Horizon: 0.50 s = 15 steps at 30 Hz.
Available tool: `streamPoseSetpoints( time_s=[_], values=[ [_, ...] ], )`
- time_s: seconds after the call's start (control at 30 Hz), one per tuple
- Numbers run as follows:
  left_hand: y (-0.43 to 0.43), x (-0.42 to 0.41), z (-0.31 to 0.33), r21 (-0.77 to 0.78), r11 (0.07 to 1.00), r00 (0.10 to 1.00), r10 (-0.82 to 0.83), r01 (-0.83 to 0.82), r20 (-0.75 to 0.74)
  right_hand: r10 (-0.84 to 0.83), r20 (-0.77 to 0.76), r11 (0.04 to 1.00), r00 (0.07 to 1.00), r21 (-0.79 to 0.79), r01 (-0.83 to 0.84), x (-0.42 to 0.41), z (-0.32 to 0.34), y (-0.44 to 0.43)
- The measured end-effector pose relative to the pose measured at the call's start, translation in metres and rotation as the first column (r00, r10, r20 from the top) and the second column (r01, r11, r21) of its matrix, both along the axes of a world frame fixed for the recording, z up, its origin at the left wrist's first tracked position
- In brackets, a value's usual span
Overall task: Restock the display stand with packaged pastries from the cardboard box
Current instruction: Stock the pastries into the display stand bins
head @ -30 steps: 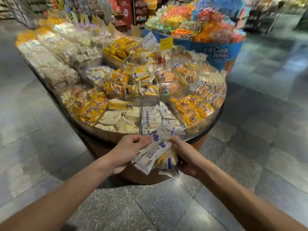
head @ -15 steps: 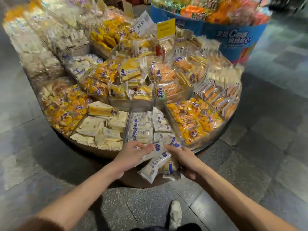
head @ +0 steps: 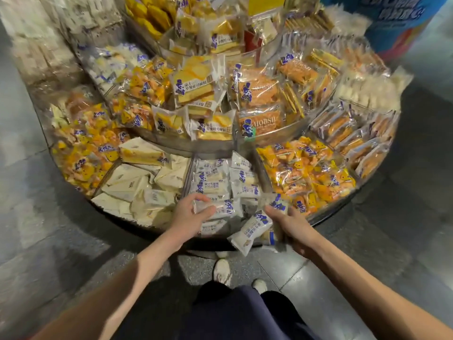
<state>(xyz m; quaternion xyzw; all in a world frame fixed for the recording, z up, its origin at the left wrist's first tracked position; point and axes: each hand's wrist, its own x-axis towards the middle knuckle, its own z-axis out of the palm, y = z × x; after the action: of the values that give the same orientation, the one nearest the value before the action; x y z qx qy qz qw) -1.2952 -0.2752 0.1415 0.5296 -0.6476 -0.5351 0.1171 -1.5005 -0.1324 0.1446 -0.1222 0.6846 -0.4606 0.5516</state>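
Note:
The round tiered display stand (head: 343, 207) fills the upper view, divided into wedge bins of packaged pastries. The near middle bin (head: 215, 177) holds white packets with blue print. My left hand (head: 188, 217) grips one white pastry packet (head: 220, 207) at the front of that bin. My right hand (head: 291, 224) holds a bundle of white pastry packets (head: 250, 234) at the stand's front rim, with one packet hanging down over the edge. The cardboard box is out of view.
Cream triangular sandwich packs (head: 137, 185) fill the bin to the left, orange-yellow packets (head: 306, 175) the bin to the right. A blue round display (head: 397, 23) stands at the far right. My shoes (head: 221, 271) stand on the grey tiled floor close to the stand's base.
I have stepped closer and the view has tilted down. My left hand has drawn one packet off the bundle and moved it left over the middle bin; my right hand keeps the others.

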Motion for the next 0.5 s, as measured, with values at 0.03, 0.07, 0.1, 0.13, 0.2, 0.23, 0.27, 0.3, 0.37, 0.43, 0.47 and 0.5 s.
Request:
streamPoseSetpoints(
  time_s=[0.03, 0.07, 0.1, 0.13, 0.2, 0.23, 0.27, 0.3, 0.37, 0.43, 0.47, 0.5],
  values=[
    [-0.009, -0.007, -0.003, -0.052, 0.998, 0.999, -0.044, 0.045, 0.026, -0.075, -0.003, 0.997, 0.997, 0.013, 0.076, -0.007, 0.000, -0.001],
    [-0.017, -0.016, -0.008, -0.096, 0.991, 0.995, -0.091, 0.096, 0.049, -0.147, -0.007, 0.989, 0.989, 0.020, 0.147, -0.015, 0.005, -0.001],
    [-0.021, -0.026, -0.015, -0.130, 0.980, 0.987, -0.141, 0.150, 0.074, -0.197, -0.008, 0.980, 0.980, 0.022, 0.197, -0.020, 0.009, -0.001],
    [-0.023, -0.037, -0.019, -0.159, 0.965, 0.975, -0.194, 0.209, 0.108, -0.245, -0.014, 0.969, 0.969, 0.025, 0.246, -0.028, 0.011, 0.000],
    [-0.020, -0.054, -0.029, -0.213, 0.923, 0.942, -0.287, 0.320, 0.173, -0.303, -0.023, 0.953, 0.953, 0.017, 0.303, -0.039, 0.014, 0.002],
    [-0.018, -0.062, -0.034, -0.261, 0.890, 0.921, -0.326, 0.375, 0.212, -0.323, -0.020, 0.946, 0.946, 0.009, 0.323, -0.042, 0.014, 0.002],
    [-0.017, -0.069, -0.040, -0.322, 0.848, 0.902, -0.353, 0.421, 0.248, -0.351, -0.026, 0.936, 0.936, 0.007, 0.351, -0.044, 0.012, 0.003],
    [-0.015, -0.074, -0.046, -0.396, 0.795, 0.885, -0.374, 0.460, 0.278, -0.375, -0.034, 0.927, 0.927, 0.021, 0.375, -0.045, 0.008, 0.005],
    [-0.015, -0.081, -0.065, -0.545, 0.629, 0.832, -0.408, 0.555, 0.376, -0.397, -0.030, 0.916, 0.917, 0.044, 0.398, -0.044, 0.003, 0.005],
    [-0.018, -0.085, -0.081, -0.648, 0.487, 0.810, -0.359, 0.586, 0.463, -0.390, -0.028, 0.919, 0.920, 0.054, 0.391, -0.040, 0.000, 0.004],
    [-0.020, -0.087, -0.085, -0.682, 0.442, 0.812, -0.340, 0.583, 0.473, -0.393, -0.022, 0.918, 0.919, 0.057, 0.394, -0.039, -0.002, 0.003],
    [-0.022, -0.090, -0.088, -0.710, 0.397, 0.812, -0.341, 0.581, 0.474, -0.401, -0.013, 0.914, 0.916, 0.057, 0.401, -0.038, -0.004, 0.003]
  ],
)
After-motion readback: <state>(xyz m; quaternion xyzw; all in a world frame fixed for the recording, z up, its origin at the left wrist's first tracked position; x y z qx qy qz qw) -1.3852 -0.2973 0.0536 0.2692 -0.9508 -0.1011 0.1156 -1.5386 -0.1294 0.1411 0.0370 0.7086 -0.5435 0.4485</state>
